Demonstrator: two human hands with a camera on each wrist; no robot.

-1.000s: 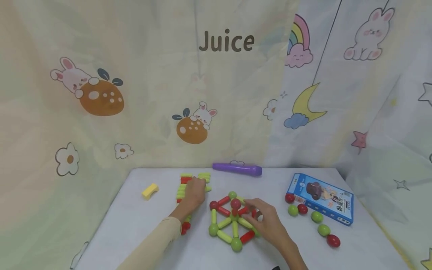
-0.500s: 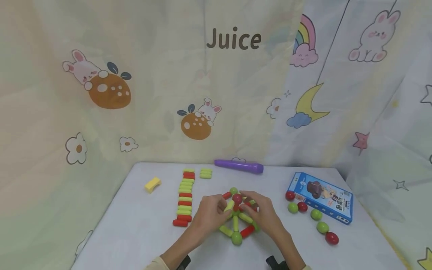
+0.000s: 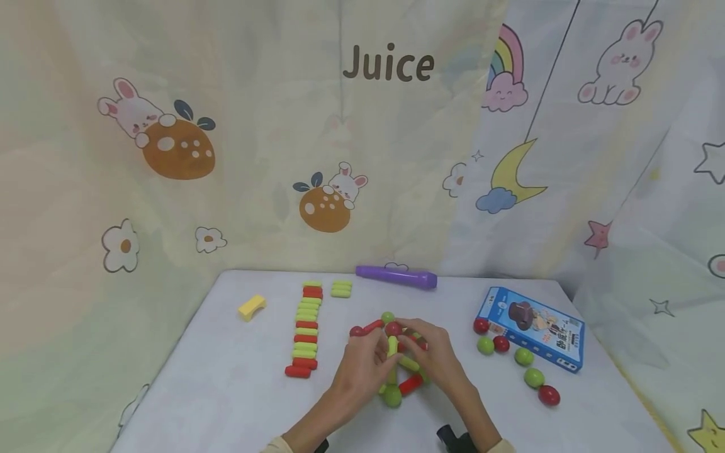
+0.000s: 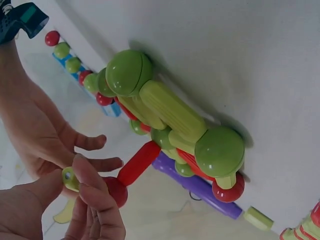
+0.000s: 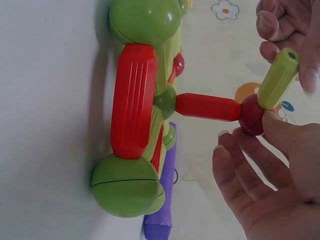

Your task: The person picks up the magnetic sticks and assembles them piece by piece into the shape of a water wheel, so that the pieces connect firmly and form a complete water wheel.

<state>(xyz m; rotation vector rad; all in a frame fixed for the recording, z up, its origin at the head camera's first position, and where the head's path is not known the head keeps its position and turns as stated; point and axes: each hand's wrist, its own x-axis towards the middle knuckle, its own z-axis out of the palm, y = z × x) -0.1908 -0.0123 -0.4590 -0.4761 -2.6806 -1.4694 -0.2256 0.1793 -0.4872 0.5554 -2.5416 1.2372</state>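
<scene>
A wheel-shaped frame of magnetic rods and balls lies on the table, with a green corner ball (image 3: pixel 392 396) at its near side. From the green hub ball (image 5: pixel 166 101) rises a red rod (image 5: pixel 207 107) topped by a red ball (image 5: pixel 251 117). My right hand (image 3: pixel 443 358) pinches that red ball between thumb and fingers. My left hand (image 3: pixel 362 365) holds a yellow-green rod (image 5: pixel 279 77) by its outer part, and the rod's other end meets the red ball at a slant. Both hands cover part of the frame in the head view.
Red and yellow-green rods (image 3: pixel 306 339) lie in a column at left, with a few green rods (image 3: pixel 342 289) beside its top. A yellow block (image 3: pixel 252 307), a purple stick (image 3: pixel 396 277), a blue box (image 3: pixel 535 327) and several loose balls (image 3: pixel 533 377) surround the frame.
My left hand has come from the rod column to the frame, bringing a yellow-green rod to the red ball. My right hand has stayed near that ball and now grips it.
</scene>
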